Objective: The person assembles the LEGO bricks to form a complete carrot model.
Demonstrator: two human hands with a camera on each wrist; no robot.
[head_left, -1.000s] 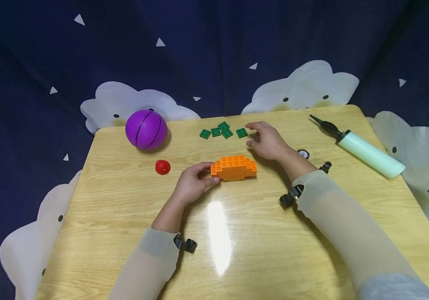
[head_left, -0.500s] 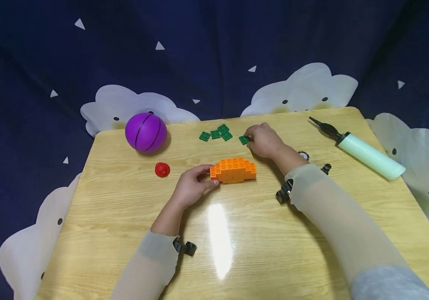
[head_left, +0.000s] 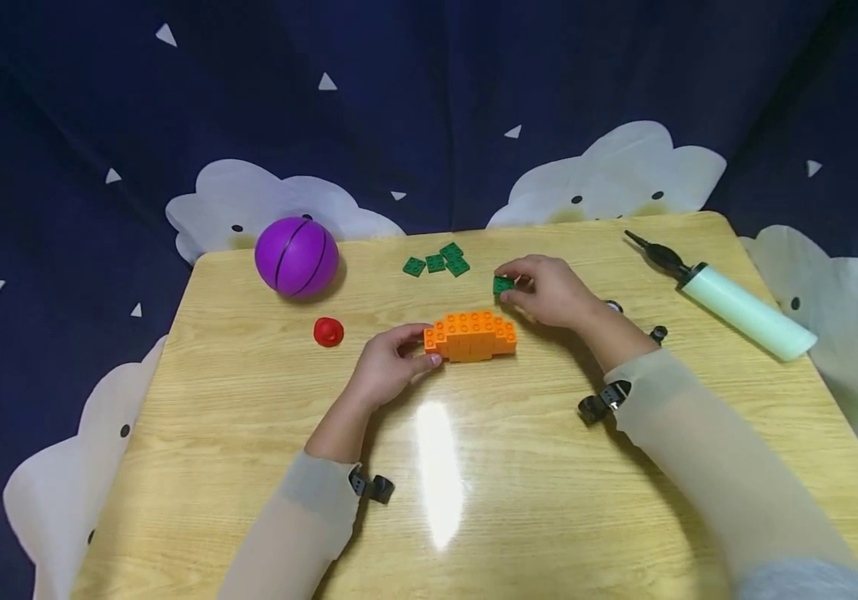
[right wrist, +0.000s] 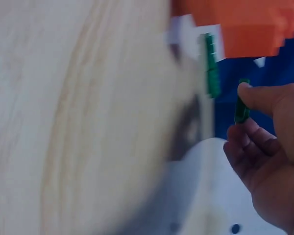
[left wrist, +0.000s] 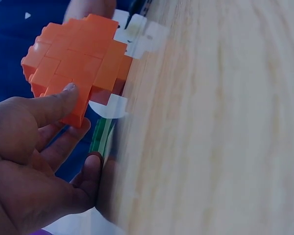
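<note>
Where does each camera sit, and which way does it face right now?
Head: above the table, looking forward and down; both hands and sleeves show.
Left wrist: low beside the left hand, facing the orange block it grips.
Right wrist: low beside the right hand, facing the green plate it pinches.
Shared: all three views show the orange block.

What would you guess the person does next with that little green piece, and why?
Probably carry the green plate the short way toward them and press it onto the studs of the orange block build. The right hand pinches the plate just behind the build, lifted clear of the three green plates, while the left hand grips the build's left end, steadying it.
</note>
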